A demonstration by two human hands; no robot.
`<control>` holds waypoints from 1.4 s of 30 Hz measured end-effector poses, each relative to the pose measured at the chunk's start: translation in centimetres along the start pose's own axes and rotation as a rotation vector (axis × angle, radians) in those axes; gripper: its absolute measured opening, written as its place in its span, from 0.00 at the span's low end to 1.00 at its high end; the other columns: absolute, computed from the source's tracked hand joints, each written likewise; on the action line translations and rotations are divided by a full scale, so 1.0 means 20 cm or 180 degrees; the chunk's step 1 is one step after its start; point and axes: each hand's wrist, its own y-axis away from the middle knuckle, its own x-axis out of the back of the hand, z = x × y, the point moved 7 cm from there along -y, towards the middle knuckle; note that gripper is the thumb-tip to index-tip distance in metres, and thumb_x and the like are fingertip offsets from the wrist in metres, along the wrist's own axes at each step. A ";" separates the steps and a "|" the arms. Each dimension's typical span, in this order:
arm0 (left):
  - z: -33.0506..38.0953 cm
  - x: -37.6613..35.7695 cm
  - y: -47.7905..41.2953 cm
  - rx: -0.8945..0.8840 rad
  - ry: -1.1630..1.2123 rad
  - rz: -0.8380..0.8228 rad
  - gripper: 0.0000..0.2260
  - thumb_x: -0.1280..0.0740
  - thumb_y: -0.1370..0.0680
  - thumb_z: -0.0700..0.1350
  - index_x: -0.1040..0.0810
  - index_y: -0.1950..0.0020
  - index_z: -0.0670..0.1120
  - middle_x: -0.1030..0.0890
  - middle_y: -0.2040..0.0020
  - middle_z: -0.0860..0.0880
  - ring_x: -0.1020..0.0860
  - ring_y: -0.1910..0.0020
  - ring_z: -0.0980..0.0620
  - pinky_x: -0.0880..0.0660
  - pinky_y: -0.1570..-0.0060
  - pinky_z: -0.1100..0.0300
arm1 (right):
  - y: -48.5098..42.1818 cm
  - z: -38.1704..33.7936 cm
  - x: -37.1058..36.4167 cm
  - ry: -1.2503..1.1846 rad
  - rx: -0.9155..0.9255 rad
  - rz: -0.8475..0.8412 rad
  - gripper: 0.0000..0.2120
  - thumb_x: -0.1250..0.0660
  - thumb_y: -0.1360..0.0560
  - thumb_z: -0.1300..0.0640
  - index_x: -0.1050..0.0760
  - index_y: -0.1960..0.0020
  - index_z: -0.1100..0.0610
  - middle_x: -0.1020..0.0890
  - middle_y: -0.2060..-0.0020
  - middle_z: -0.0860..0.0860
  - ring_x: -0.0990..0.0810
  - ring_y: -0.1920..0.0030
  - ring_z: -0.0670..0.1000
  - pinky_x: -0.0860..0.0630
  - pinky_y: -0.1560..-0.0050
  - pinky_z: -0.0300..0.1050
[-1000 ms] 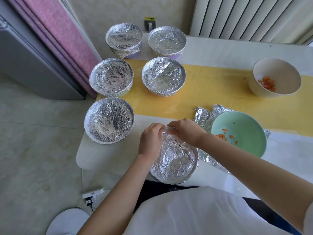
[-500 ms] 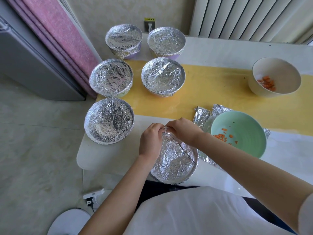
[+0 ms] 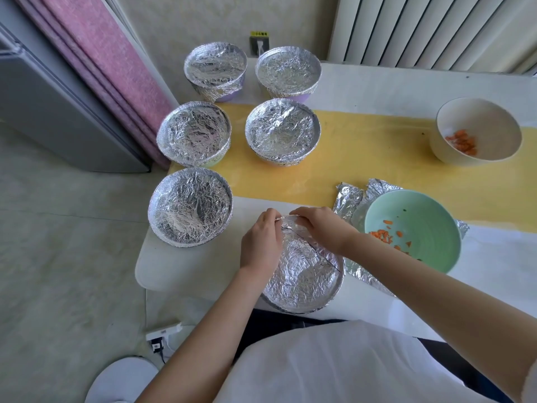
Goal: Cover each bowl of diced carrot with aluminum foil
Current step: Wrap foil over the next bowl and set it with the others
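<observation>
In the head view, the near bowl is seen at the near edge of the counter, topped with foil. At its far rim the foil is pinched by the curled fingers of the left hand and of the right hand. The edge is best folded under the lip and pressed tight, worked round bit by bit so the thin sheet is not torn. To the right, a green bowl and a farther white bowl of carrot are left uncovered.

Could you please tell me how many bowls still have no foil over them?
2: the green bowl near right, sitting on a foil sheet, and the cream bowl far right.
</observation>
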 end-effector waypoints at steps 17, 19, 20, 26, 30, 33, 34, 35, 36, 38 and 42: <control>0.00 0.00 -0.04 0.0026 0.0351 0.0050 0.06 0.34 0.23 0.39 0.18 0.51 0.41 0.17 0.59 0.41 0.20 0.60 0.41 0.24 0.61 0.48 | -0.03 -0.02 -0.02 0.0731 0.0023 -0.0115 0.10 0.44 0.21 0.62 0.27 0.43 0.58 0.18 0.55 0.55 0.21 0.57 0.58 0.24 0.57 0.50; 0.00 0.00 -0.04 0.0039 0.0331 0.0048 0.06 0.35 0.23 0.40 0.18 0.53 0.41 0.17 0.62 0.42 0.21 0.63 0.41 0.26 0.64 0.49 | -0.04 -0.03 -0.02 0.0858 -0.0039 -0.0117 0.09 0.42 0.23 0.65 0.27 0.48 0.56 0.20 0.58 0.56 0.23 0.61 0.58 0.25 0.61 0.49; 0.00 0.00 -0.04 0.0047 0.0310 0.0047 0.06 0.35 0.22 0.40 0.18 0.53 0.41 0.18 0.63 0.42 0.22 0.64 0.41 0.26 0.64 0.49 | -0.05 -0.03 -0.02 0.0847 -0.0056 -0.0104 0.09 0.41 0.24 0.66 0.27 0.49 0.55 0.20 0.59 0.56 0.23 0.62 0.58 0.25 0.62 0.49; 0.00 0.01 -0.02 0.0034 0.0168 0.0051 0.07 0.36 0.22 0.40 0.18 0.50 0.41 0.17 0.59 0.42 0.21 0.62 0.42 0.25 0.64 0.51 | -0.05 -0.02 -0.02 0.0534 -0.0083 -0.0074 0.09 0.41 0.23 0.63 0.25 0.46 0.56 0.19 0.55 0.57 0.21 0.55 0.60 0.25 0.55 0.51; -0.03 0.00 -0.01 0.0036 0.0271 -0.0040 0.09 0.38 0.21 0.39 0.20 0.46 0.41 0.17 0.53 0.44 0.20 0.56 0.44 0.24 0.56 0.51 | 0.00 -0.01 0.01 -0.0028 -0.0064 0.0094 0.15 0.43 0.19 0.59 0.29 0.34 0.62 0.21 0.42 0.58 0.23 0.42 0.58 0.32 0.45 0.44; -0.04 0.00 0.00 0.0095 0.0465 -0.0259 0.14 0.42 0.19 0.40 0.25 0.36 0.41 0.21 0.40 0.43 0.23 0.42 0.46 0.28 0.41 0.57 | 0.02 0.02 -0.01 -0.0098 -0.0124 0.0095 0.15 0.43 0.20 0.61 0.28 0.35 0.61 0.20 0.43 0.59 0.22 0.44 0.58 0.31 0.45 0.45; -0.03 0.00 0.00 0.0112 0.0521 -0.0351 0.15 0.44 0.18 0.41 0.28 0.33 0.41 0.23 0.37 0.44 0.25 0.39 0.47 0.30 0.39 0.58 | 0.03 0.02 -0.01 -0.0086 -0.0127 0.0084 0.15 0.42 0.20 0.62 0.28 0.35 0.61 0.20 0.44 0.59 0.22 0.45 0.58 0.30 0.45 0.46; -0.02 0.00 -0.01 0.0104 0.0553 -0.0418 0.16 0.44 0.18 0.42 0.30 0.31 0.42 0.25 0.35 0.45 0.27 0.37 0.48 0.31 0.37 0.57 | 0.03 0.03 -0.01 -0.0077 -0.0124 0.0096 0.15 0.41 0.21 0.63 0.28 0.35 0.61 0.19 0.45 0.59 0.21 0.46 0.58 0.29 0.46 0.46; -0.02 0.00 -0.01 0.0070 0.0544 -0.0466 0.16 0.44 0.18 0.42 0.31 0.30 0.42 0.26 0.34 0.45 0.27 0.36 0.48 0.31 0.37 0.57 | 0.02 0.03 -0.01 -0.0063 -0.0125 0.0125 0.15 0.41 0.21 0.64 0.27 0.36 0.61 0.18 0.47 0.59 0.21 0.48 0.58 0.28 0.47 0.46; 0.00 -0.01 -0.02 -0.0003 0.0484 -0.0529 0.16 0.42 0.19 0.40 0.30 0.31 0.43 0.25 0.35 0.45 0.26 0.37 0.49 0.30 0.38 0.57 | 0.02 0.03 0.00 -0.0027 -0.0130 0.0154 0.14 0.40 0.23 0.66 0.25 0.39 0.61 0.17 0.51 0.58 0.20 0.52 0.58 0.28 0.50 0.46; 0.00 0.00 -0.03 0.0026 0.0484 -0.0384 0.16 0.41 0.22 0.31 0.24 0.36 0.41 0.20 0.42 0.43 0.22 0.44 0.51 0.35 0.48 0.73 | 0.02 0.03 0.01 0.0051 -0.0128 0.0214 0.11 0.40 0.24 0.68 0.22 0.46 0.63 0.17 0.57 0.58 0.20 0.56 0.59 0.27 0.53 0.50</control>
